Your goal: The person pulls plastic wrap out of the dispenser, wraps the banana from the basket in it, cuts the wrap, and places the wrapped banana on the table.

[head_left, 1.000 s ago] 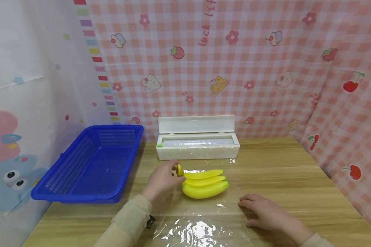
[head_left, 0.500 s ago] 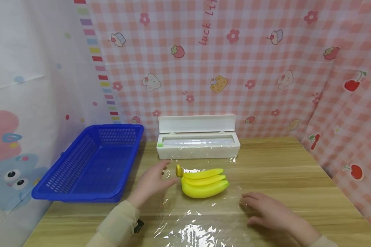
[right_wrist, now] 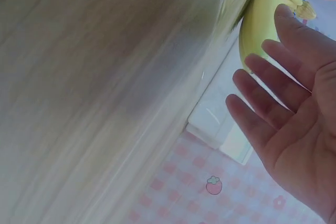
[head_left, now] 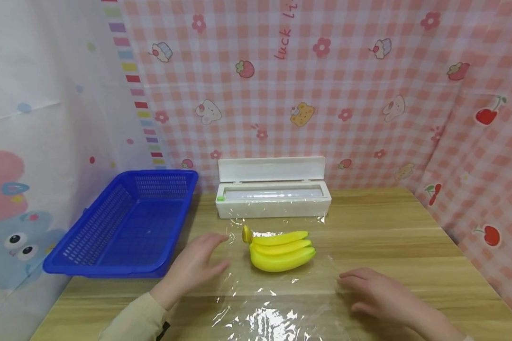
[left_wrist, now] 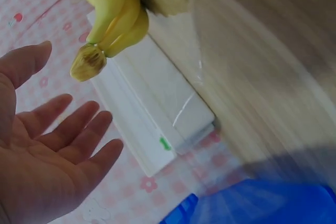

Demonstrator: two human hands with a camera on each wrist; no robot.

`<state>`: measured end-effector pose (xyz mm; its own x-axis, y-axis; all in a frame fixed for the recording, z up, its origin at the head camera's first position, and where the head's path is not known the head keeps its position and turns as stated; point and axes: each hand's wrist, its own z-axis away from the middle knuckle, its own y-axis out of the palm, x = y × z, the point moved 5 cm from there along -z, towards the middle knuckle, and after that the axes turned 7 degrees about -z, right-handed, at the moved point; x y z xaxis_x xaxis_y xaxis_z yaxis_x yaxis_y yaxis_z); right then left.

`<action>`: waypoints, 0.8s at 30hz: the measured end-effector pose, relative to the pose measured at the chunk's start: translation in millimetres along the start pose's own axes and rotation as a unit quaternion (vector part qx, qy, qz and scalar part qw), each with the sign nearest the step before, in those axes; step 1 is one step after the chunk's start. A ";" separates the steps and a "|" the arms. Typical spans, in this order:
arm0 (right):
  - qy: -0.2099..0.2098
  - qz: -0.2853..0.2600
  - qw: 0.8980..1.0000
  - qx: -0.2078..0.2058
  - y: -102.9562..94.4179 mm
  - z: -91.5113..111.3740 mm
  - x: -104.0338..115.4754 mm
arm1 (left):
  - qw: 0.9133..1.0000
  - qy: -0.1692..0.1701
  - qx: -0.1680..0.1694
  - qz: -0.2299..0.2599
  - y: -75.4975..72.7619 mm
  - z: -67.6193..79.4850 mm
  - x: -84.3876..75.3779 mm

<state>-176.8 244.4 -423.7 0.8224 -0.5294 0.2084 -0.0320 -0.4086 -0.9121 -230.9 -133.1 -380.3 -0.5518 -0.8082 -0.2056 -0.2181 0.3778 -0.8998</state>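
A bunch of yellow bananas [head_left: 281, 255] lies mid-table on a sheet of clear plastic wrap [head_left: 260, 293], its brown stem end toward the left. To the left of that stem is my left hand [head_left: 192, 265], apart from the fruit, fingers extended and holding nothing. My right hand [head_left: 381, 296] is by the right edge of the wrap, also holding nothing, its fingers loosely extended in the right wrist view. Behind the bananas stands a white wrap dispenser box [head_left: 274, 208] with its lid raised. The film runs from its front toward me, under the bunch.
On the left of the wooden table [head_left: 409, 237] sits a blue plastic basket [head_left: 164, 246] with nothing in it. A pink checked cloth [head_left: 256, 94] hangs behind the table and along the right side; a white patterned one hangs at left.
My left hand has let go of the banana stem and drawn back left and toward me. The right hand has shifted slightly right. The bananas stay in place.
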 end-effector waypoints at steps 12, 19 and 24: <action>0.010 -0.002 1.000 -0.003 -14.2 16.5 11.7 | 0.988 0.133 -0.066 -0.051 -10.8 36.1 -8.1; 0.032 -0.048 0.998 0.009 -18.3 24.7 17.9 | 0.972 0.205 -0.101 -0.047 -9.3 54.4 -12.0; 0.012 -0.063 0.998 0.018 -15.6 27.5 23.3 | 0.970 0.228 -0.074 -0.044 -4.3 67.8 -13.5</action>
<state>-141.5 258.9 -414.3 0.8045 -0.4938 0.3300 0.0912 -0.4464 -0.8902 -168.0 -154.4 -399.7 -0.8173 -0.5689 0.0919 -0.3756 0.4049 -0.8337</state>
